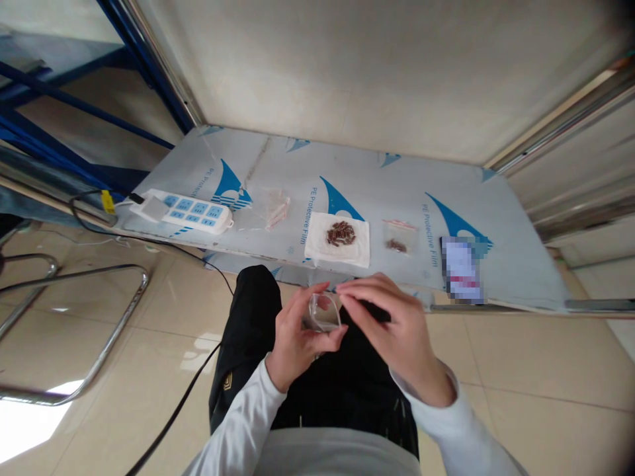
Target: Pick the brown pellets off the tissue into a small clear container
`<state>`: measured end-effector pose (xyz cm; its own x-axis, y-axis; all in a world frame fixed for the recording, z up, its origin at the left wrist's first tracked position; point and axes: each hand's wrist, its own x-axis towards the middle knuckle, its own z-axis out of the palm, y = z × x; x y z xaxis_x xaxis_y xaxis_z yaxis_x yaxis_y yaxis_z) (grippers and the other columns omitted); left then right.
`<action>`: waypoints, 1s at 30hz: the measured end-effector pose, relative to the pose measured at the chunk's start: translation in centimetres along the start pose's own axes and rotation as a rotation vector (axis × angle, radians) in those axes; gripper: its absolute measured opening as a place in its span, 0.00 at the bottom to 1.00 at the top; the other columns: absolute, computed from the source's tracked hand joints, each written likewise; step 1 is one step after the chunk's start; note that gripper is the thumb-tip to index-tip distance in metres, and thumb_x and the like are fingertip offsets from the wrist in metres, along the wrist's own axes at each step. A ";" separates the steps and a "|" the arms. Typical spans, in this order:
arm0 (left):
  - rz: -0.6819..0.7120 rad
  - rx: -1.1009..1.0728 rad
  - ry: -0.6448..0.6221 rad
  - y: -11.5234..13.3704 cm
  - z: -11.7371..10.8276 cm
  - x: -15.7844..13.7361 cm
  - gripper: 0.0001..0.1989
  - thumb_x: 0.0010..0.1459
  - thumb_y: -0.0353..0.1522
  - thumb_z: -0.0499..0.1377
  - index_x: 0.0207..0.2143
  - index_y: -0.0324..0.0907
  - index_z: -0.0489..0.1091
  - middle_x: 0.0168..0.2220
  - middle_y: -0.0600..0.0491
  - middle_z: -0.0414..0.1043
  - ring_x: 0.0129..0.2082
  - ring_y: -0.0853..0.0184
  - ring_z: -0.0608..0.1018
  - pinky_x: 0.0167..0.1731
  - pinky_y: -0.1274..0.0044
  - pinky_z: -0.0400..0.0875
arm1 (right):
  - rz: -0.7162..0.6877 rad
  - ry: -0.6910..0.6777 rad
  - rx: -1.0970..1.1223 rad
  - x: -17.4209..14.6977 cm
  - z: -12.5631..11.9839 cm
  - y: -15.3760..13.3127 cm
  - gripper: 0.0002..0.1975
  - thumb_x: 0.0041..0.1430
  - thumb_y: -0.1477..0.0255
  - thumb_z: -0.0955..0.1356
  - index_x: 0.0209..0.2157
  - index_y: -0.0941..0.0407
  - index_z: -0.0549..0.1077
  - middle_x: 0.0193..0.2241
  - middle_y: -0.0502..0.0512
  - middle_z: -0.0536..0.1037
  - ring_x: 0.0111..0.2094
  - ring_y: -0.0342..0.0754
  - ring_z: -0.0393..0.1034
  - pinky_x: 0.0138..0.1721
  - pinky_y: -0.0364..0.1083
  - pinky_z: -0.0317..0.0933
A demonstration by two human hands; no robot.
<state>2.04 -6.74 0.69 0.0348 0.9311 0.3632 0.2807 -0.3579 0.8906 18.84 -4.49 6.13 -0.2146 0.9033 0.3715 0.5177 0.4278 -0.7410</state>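
Observation:
My left hand (pixel 294 332) is curled round a small clear plastic bag (pixel 323 316) above my lap. The bag's mouth gapes upward, and its inside looks transparent. At the bag's right edge, my right hand (pixel 401 325) has thumb and forefinger pinched together; whatever lies between the tips is too small to make out. Beyond both hands, a heap of small brown pieces (pixel 340 233) rests on a white paper napkin (pixel 361 251). To its right lies a zip bag (pixel 399 233) with a few brown pieces in its lower part.
The table (pixel 278 158) wears printed protective film. Clear bags (pixel 275 208) lie left of the napkin, and a white power strip (pixel 191 211) sits farther left. A phone (pixel 462 270) is near the right front edge. A chair's metal frame (pixel 141 284) stands on the floor at left.

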 end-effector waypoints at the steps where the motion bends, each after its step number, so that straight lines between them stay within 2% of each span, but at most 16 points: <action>1: -0.013 0.008 0.005 0.0 0.0 -0.1 0.28 0.50 0.40 0.69 0.51 0.42 0.68 0.33 0.52 0.73 0.32 0.66 0.77 0.34 0.75 0.74 | 0.069 0.062 -0.027 0.7 0.1 1.7 0.06 0.62 0.72 0.67 0.39 0.53 0.77 0.35 0.53 0.81 0.34 0.47 0.73 0.38 0.47 0.68; 3: -0.042 0.005 0.003 -0.1 0.0 -0.2 0.28 0.50 0.39 0.69 0.52 0.42 0.67 0.33 0.53 0.73 0.30 0.67 0.76 0.34 0.76 0.73 | 0.203 0.148 -0.166 2.3 0.7 5.8 0.08 0.62 0.70 0.67 0.39 0.55 0.78 0.33 0.54 0.80 0.29 0.47 0.71 0.35 0.47 0.67; 6: -0.059 0.000 -0.002 -0.1 -0.1 -0.4 0.28 0.50 0.38 0.69 0.52 0.42 0.67 0.33 0.54 0.72 0.30 0.68 0.76 0.33 0.77 0.73 | 0.337 0.046 -0.369 4.9 2.2 11.8 0.12 0.56 0.73 0.68 0.43 0.60 0.77 0.38 0.60 0.80 0.31 0.48 0.72 0.40 0.50 0.67; 9: -0.055 0.015 0.002 0.0 -0.3 -0.6 0.27 0.49 0.38 0.69 0.52 0.42 0.68 0.32 0.54 0.72 0.29 0.69 0.76 0.32 0.77 0.73 | 0.364 -0.003 -0.422 6.5 3.5 15.0 0.12 0.54 0.75 0.69 0.41 0.60 0.78 0.39 0.62 0.79 0.34 0.49 0.73 0.44 0.50 0.66; 18: -0.097 0.034 0.002 -0.9 -0.4 -0.7 0.27 0.49 0.38 0.69 0.51 0.42 0.68 0.33 0.53 0.73 0.30 0.68 0.76 0.32 0.77 0.73 | 0.401 -0.052 -0.501 6.6 4.3 15.4 0.08 0.59 0.76 0.67 0.36 0.59 0.79 0.36 0.61 0.79 0.36 0.50 0.74 0.45 0.50 0.64; 30: -0.144 -0.008 -0.018 -1.4 0.0 -0.4 0.27 0.51 0.39 0.68 0.53 0.43 0.68 0.35 0.52 0.73 0.32 0.67 0.76 0.34 0.77 0.73 | 0.405 -0.063 -0.530 6.9 4.4 15.6 0.08 0.54 0.78 0.67 0.36 0.60 0.78 0.36 0.62 0.77 0.36 0.52 0.72 0.42 0.49 0.64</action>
<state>1.61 -6.57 -0.67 0.0116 0.9739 0.2266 0.2763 -0.2209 0.9354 21.84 8.53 -5.35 0.0428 0.9961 0.0770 0.9010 -0.0051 -0.4337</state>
